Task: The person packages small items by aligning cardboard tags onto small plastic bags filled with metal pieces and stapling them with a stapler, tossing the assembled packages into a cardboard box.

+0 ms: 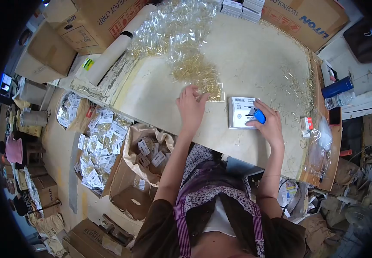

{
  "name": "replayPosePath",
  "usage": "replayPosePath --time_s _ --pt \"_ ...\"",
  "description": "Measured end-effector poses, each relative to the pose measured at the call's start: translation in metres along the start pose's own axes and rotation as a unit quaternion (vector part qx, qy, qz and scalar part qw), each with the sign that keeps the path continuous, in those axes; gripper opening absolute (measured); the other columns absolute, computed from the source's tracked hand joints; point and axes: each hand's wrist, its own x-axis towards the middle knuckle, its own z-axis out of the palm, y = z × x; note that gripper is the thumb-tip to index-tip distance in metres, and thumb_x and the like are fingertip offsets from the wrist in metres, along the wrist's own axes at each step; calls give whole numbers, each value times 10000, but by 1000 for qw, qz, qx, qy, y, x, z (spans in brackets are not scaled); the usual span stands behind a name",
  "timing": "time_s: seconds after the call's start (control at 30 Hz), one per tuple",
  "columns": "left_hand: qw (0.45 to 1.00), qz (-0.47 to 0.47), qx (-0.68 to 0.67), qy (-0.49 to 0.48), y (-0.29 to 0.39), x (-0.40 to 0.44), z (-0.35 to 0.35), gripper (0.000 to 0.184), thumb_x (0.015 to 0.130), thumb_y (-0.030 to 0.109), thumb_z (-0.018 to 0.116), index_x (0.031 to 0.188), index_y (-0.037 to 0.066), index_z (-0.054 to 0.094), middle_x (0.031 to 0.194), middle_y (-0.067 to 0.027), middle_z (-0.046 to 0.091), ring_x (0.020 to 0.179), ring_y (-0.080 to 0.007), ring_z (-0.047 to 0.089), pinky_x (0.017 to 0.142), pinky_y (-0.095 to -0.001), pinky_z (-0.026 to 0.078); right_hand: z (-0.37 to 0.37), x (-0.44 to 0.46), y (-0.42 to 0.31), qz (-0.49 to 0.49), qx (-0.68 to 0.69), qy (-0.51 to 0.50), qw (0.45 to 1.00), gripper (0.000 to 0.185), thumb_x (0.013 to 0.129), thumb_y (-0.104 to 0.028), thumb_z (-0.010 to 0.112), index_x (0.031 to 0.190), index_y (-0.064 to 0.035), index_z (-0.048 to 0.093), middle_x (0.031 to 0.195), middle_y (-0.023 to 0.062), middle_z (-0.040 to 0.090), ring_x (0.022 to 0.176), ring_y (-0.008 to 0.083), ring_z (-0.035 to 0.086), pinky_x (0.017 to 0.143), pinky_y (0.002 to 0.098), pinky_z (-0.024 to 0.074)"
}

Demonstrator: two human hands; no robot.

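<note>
left hand (190,101): fingers loosely parted, no hold visible | gold pieces (196,73): just past its fingertips, trailing toward table's (151,81) far edge | right hand (271,120): curled round blue tool (259,116) at cards (239,114)

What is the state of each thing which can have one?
Gold pieces: loose, heaped and scattered
Card stack: neatly piled, printed side up
Left hand: thumb and fingers apart, beside gold pieces
Right hand: curled at card stack
Blue object: between right thumb and fingers
Brown paper bag: open, cards inside
White roll: rolled up
</note>
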Motion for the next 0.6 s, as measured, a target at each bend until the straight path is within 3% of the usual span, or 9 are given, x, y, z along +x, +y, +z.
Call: replayPosePath --time_s 0.07,0.17,0.23,0.27,0.33,0.4,0.47,0.53,0.6 --pt "998 -33 14 -54 -4 2 1 246 758 195 695 860 15 562 859 -84 569 743 -164 552 733 -281 432 -4 -2 -2 -6 -16 4 1000 454 584 -219 759 975 -54 600 975 65 613 902 257 541 840 355 346" --pt "983 -33 -168 -69 -14 -3 -9 236 813 212 637 929 44 517 878 -75 564 713 -166 538 722 -295 430 1 -3 -4 7 -24 28 999 361 610 -204 753 889 -43 590 897 65 609 853 252 524 805 354 338" --pt "903 -130 -400 -85 -16 -10 -16 237 875 174 539 1057 55 444 846 -69 530 740 -169 559 746 -318 489 7 -2 -6 25 -17 49 998 315 628 -194 748 843 -36 580 857 63 602 829 249 510 789 353 335" --pt "904 -131 -399 -84 -18 -13 -21 237 875 174 539 1057 55 444 846 -69 530 740 -169 559 746 -318 489 11 0 -9 34 20 81 996 294 654 -194 742 834 -30 578 830 74 602 775 241 516 730 346 373" --pt "667 -298 -672 -119 -20 -17 -30 246 895 138 495 1104 42 409 957 -97 555 768 -205 592 810 -358 511 16 8 -21 41 60 110 991 275 680 -194 736 825 -24 576 804 86 602 722 233 522 671 339 411" --pt "647 -317 -678 -148 -11 -18 -41 249 882 98 502 1108 23 427 998 -108 562 811 -208 601 830 -375 510 14 16 -37 188 268 48 944 251 728 -210 705 807 -13 572 688 100 584 592 185 499 571 307 410" --pt "624 -337 -682 -177 -7 -23 -45 255 870 57 509 1111 3 444 1039 -119 569 854 -211 610 851 -392 510 16 24 -45 184 267 38 945 254 741 -219 698 800 -8 569 655 50 548 579 125 461 536 275 386" --pt "723 -289 -588 -218 -8 -35 -44 315 845 49 554 1140 -27 474 1055 -119 596 925 -219 609 801 -350 525 21 31 -49 180 267 27 946 259 754 -228 690 793 -4 566 623 0 511 566 64 423 501 242 363" --pt "735 -288 -573 -218 -3 -41 -43 306 823 41 584 1112 -29 509 1009 -100 613 897 -184 611 781 -327 522 25 38 -50 136 210 -49 967 261 753 -231 689 806 -4 572 631 12 522 572 77 431 516 256 375"
